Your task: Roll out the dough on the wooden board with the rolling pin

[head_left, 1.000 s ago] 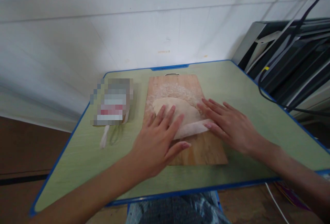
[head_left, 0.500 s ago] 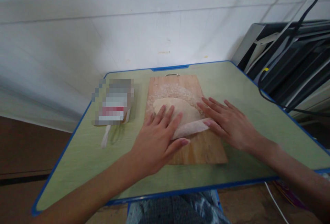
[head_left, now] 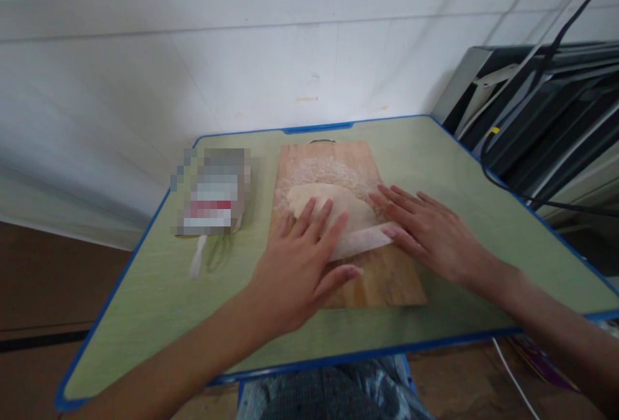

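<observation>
While patterned cloth (head_left: 329, 391) shows below the near edge of the tabletop (head_left: 464, 168), a wooden board (head_left: 382, 284) lies lengthwise between its left and right edges. The left hand (head_left: 294, 271) rests palm-down over the board's left side, fingers extended and spread, their tips over the dough (head_left: 345, 200). The right hand (head_left: 430, 233) comes in from the right edge, fingers likewise open and straight, at the right end of a white roll-shaped piece (head_left: 362, 241); its left end is hidden. Just beyond that piece, the pale dough lies flat on the flour-dusted board. Toward the tabletop's far left corner sits a pixelated pack (head_left: 213, 194). Behind the far edge stands a white wall (head_left: 242, 71).
</observation>
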Demonstrator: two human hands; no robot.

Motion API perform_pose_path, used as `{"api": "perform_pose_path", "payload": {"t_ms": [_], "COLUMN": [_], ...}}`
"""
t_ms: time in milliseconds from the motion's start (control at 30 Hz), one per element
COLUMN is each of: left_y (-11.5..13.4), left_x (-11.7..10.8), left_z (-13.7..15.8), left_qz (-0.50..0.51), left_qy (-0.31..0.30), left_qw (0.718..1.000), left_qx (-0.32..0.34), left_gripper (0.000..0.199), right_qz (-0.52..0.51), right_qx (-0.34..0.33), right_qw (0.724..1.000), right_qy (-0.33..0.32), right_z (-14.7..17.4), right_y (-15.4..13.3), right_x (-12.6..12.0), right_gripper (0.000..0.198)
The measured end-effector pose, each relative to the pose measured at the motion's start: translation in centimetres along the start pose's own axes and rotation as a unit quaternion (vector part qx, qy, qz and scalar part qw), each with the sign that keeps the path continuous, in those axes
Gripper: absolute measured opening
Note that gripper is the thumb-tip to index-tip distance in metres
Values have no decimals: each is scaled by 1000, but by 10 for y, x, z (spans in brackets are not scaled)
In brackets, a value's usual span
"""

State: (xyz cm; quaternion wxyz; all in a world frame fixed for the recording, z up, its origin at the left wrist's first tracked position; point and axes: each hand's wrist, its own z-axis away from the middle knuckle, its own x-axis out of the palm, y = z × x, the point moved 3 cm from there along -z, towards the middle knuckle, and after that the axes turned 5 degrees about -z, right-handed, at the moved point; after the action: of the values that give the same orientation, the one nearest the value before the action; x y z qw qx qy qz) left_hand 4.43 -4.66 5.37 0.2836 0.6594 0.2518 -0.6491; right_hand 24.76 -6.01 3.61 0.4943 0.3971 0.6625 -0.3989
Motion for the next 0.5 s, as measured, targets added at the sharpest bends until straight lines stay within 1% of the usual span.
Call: {"api": "perform_pose_path", "payload": {"t_ms": [67, 133, 200, 267, 400, 433, 500], "left_y": [-13, -28, -35, -29, 2, 6, 5], "left_x": [1, 3, 5, 3, 1, 1, 1], "left_z": [-14, -30, -38, -30, 3, 7, 2], "left_qz": [2, 14, 25, 15, -12, -13, -26], "left_qy": [1, -11, -21, -17, -6, -4, 8], "left_qw": [999, 997, 995, 997, 1000, 1000, 1000], "left_qx": [-39, -79, -90, -78, -2, 12, 10], "left_gripper": [66, 63, 60, 61, 69, 70, 70], "right_qz": [-5, -14, -20, -13, 5, 4, -2], "right_qx": [17, 35, 43, 36, -1, -7, -8], "right_qw": [1000, 999, 998, 998, 1000, 1000, 1000], "right_qy": [-18, -38, -49, -44, 6, 14, 13], "right_z": [-13, -31, -42, -37, 3, 10, 12], "right_y": [4, 9, 11, 8, -4, -6, -6], "right_x": [1, 3, 4, 3, 0, -1, 0], "right_gripper": [53, 56, 58, 56, 53, 54, 53]}}
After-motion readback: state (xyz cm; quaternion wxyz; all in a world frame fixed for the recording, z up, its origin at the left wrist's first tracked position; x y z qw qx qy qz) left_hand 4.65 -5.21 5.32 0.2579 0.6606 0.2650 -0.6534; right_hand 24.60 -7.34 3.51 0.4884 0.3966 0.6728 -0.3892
